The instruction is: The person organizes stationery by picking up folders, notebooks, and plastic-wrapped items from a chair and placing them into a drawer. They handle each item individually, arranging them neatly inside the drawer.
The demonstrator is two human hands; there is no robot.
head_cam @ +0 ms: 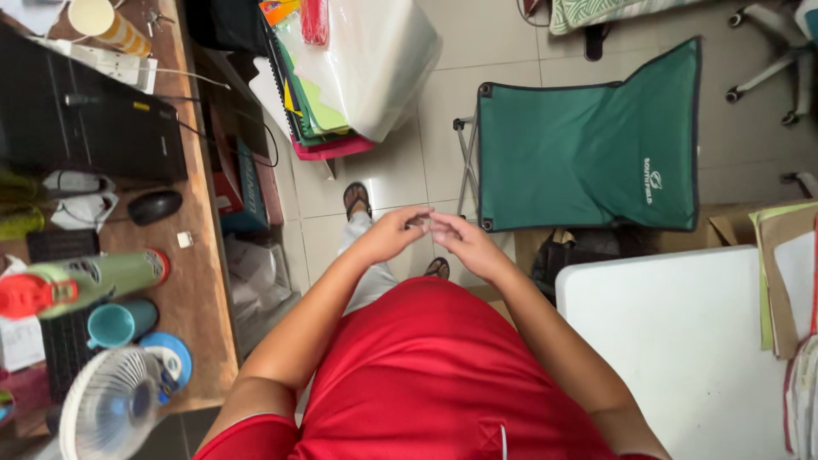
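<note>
My left hand (390, 234) and my right hand (467, 243) meet in front of my red shirt, fingertips touching over the tiled floor. A small dark thing seems pinched between the fingers at the meeting point (419, 222), too small to identify. My sandalled feet (357, 199) show below the hands. Which hand holds the small thing is unclear.
A wooden desk (200, 281) on the left carries a black laptop (85, 128), a mouse (154, 206), a green spray can (85, 281), a teal mug (119, 324) and a small white fan (111, 405). A green folding chair (588, 145) stands ahead. A white table (673, 341) is at right.
</note>
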